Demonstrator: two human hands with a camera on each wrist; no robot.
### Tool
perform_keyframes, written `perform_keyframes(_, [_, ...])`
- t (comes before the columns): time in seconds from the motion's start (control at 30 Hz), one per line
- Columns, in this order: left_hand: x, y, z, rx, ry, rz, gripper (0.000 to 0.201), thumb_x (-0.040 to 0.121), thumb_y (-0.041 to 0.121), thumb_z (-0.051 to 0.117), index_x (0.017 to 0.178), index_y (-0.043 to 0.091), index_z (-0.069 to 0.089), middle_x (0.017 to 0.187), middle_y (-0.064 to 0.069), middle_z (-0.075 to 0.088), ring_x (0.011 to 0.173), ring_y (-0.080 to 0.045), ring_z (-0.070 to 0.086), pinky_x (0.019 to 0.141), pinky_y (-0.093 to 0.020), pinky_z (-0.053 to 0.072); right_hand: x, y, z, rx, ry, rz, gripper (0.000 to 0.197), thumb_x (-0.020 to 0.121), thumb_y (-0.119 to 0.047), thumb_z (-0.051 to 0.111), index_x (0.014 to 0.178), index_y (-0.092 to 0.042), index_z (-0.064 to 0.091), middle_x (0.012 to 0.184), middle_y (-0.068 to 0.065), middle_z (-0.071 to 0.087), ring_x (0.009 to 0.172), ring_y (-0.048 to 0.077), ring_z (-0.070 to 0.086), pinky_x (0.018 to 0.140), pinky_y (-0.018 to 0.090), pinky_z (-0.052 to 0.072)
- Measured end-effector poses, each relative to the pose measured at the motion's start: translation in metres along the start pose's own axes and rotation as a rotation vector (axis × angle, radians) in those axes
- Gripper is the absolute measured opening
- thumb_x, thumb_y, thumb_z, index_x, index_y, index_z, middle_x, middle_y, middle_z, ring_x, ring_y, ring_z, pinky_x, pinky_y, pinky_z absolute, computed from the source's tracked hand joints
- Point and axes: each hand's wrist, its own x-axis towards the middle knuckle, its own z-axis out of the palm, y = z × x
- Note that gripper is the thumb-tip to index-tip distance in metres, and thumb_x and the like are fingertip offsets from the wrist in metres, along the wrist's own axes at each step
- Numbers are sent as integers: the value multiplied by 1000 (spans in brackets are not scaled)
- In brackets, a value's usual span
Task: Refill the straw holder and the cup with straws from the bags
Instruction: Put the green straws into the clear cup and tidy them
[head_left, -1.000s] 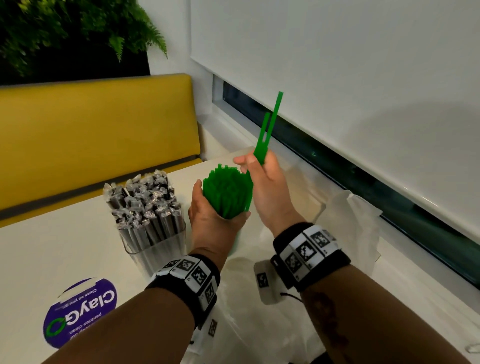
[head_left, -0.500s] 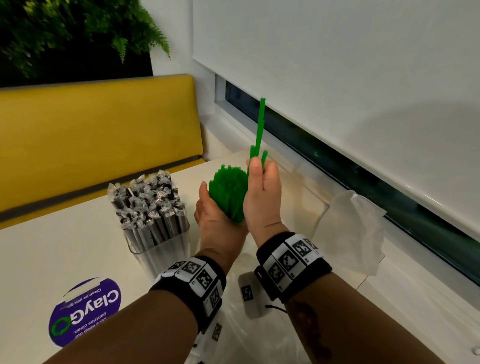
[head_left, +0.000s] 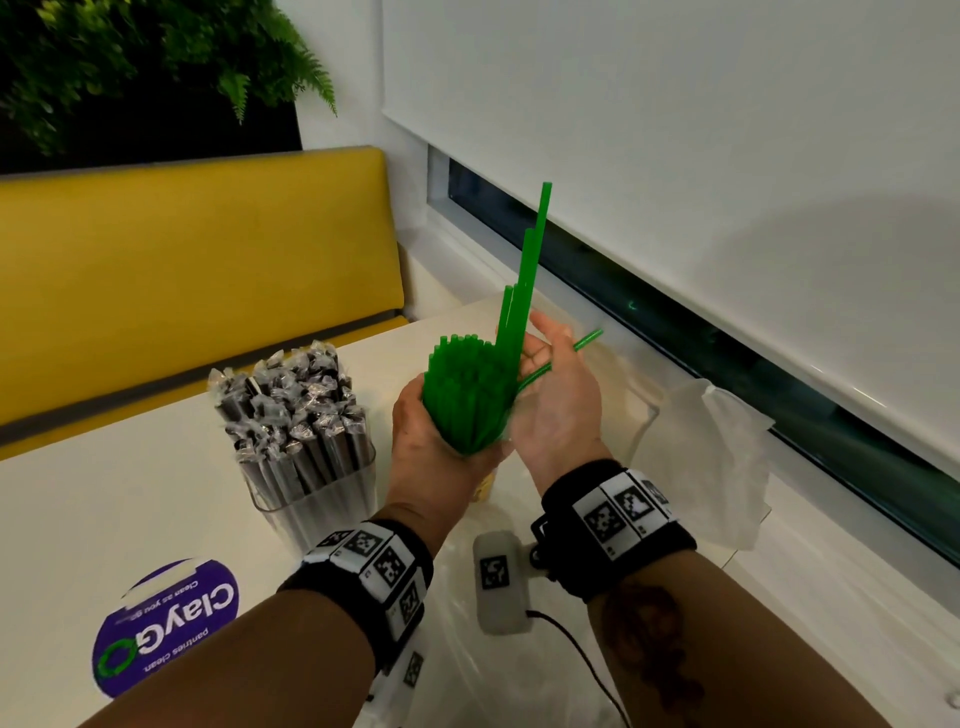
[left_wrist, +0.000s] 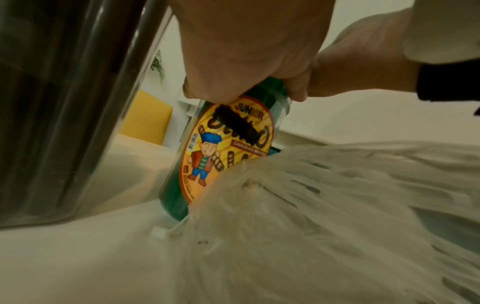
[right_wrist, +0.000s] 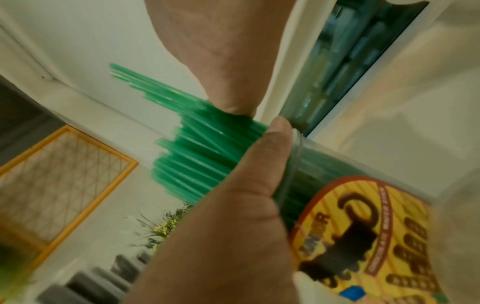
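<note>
Step in hand: filling the clear plastic cup with the yellow cartoon label (left_wrist: 228, 148) with thin green plastic straws (head_left: 467, 395); judging by how tightly they fan out at the rim, the cup looks close to full.
Left hand (head_left: 431, 457): fingers curled round the cup's rim and the base of the straw bunch, holding the cup tilted, its foot on or just above the white counter (head_left: 104, 499); which of the two cannot be told.
Right hand (head_left: 556, 400): palm spread and fingers nearly straight, pressed against the side of the bunch away from the holder; it grips nothing.
Strays: a few straws stand well above the others beside the right hand, and one slants out sideways past its fingers.
Next move: it probably calls for tapping or pushing the tall straws down level and tucking the slanting one back in; they are light, slick and springy, so a loose one could slip out.
Straw holder: the clear, square-sided plastic straw holder (head_left: 317, 499) stands on the counter just beside the cup on its left-hand side, packed with dark straws in crinkled clear wrappers (head_left: 291, 405).
Bags: thin, crumpled translucent plastic bags (head_left: 711, 457) lie on the counter, on the far side of the cup from the holder and nearer the person.
</note>
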Motion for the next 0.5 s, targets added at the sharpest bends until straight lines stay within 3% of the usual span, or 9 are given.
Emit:
perform_keyframes(0.07, [0,-3,2,-1,-5,-11,105,47,50,87,137,31,36,131,7,47,125,-16,48,106,-44,47,0,-1,-2,-153,-26,-49,31,97,-36,48,116,-20,67,114,14,70,105,29,68,90,46,56])
perform_keyframes(0.13, [1,-4,3,16,0,-16,104,48,52,86,137,32,36,130,6,49,124,-18,49,105,-45,48,-3,-1,-9,-439,-49,-157,33,98,-46,42,113,-32,68,113,0,70,110,17,64,97,40,51])
perform_keyframes(0.2, [1,-5,3,12,4,-21,103,49,53,84,137,33,36,131,5,50,124,-19,50,104,-45,48,-5,-2,-19,-654,-85,-266,38,101,-50,32,114,-34,65,109,-8,69,109,8,61,98,33,46])
perform_keyframes(0.27, [1,-6,2,20,4,-14,102,49,54,83,137,33,36,131,5,50,124,-19,50,105,-45,47,-4,-5,-31,-804,-64,-350,42,104,-48,27,107,-30,65,99,-10,68,97,6,61,91,32,46])
perform_keyframes(0.33, [1,-5,2,36,10,0,101,49,54,82,137,31,38,130,5,49,123,-19,50,105,-45,47,-3,-8,-42,-885,-95,-342,43,104,-46,31,96,-24,67,88,-8,67,77,7,58,80,31,48])
perform_keyframes(0.4, [1,-5,2,44,22,22,99,51,48,85,137,27,40,128,4,49,121,-19,50,104,-45,47,-3,-6,-49,-900,-210,-263,34,103,-36,41,92,-17,67,79,1,65,63,9,52,68,31,47])
perform_keyframes(0.5, [2,-6,3,45,29,37,98,52,44,88,136,25,42,127,3,49,120,-20,51,103,-46,47,2,0,-58,-970,-309,-207,15,98,-9,50,97,-9,65,77,6,63,62,8,53,63,27,47])
